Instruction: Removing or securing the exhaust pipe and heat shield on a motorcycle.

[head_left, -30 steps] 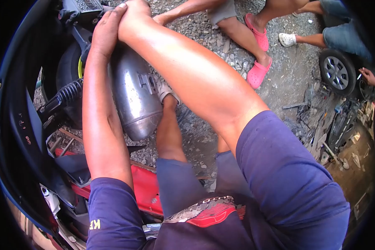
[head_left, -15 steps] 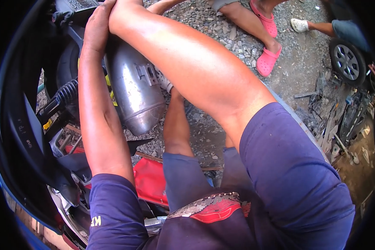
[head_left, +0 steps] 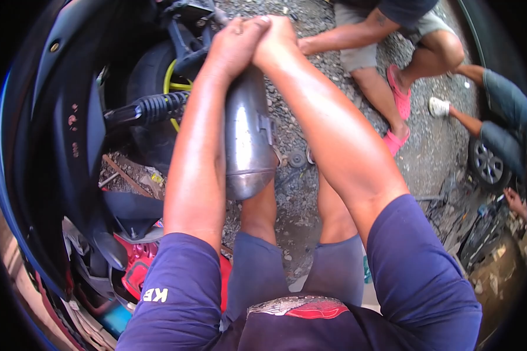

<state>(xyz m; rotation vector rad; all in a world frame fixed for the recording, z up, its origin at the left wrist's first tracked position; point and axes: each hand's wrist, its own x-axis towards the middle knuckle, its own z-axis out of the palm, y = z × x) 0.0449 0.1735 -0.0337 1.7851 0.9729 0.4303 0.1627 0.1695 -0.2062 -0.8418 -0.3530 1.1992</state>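
Observation:
A silver exhaust muffler (head_left: 247,140) runs lengthwise between my forearms, its rounded end toward me. At its far end my left hand (head_left: 233,45) is closed, a ring on one finger. My right hand (head_left: 278,36) is pressed against it, fingers also closed. What the two hands grip is hidden beneath them. Left of the muffler are a motorbike's black tyre (head_left: 149,76) with a yellow-green rim and a black coil-spring shock absorber (head_left: 149,108).
A crouching person in pink clogs (head_left: 398,96) reaches a forearm (head_left: 342,41) close to my right hand. Black body panels (head_left: 79,111) rise at the left. At the right are another person's legs, a car wheel (head_left: 487,164) and scrap parts. Gravel (head_left: 293,205) covers the ground.
The view has shifted, so my hands, the muffler and the tyre sit farther right in the picture. More of the crouching person shows. My hands stay together at the muffler's far end.

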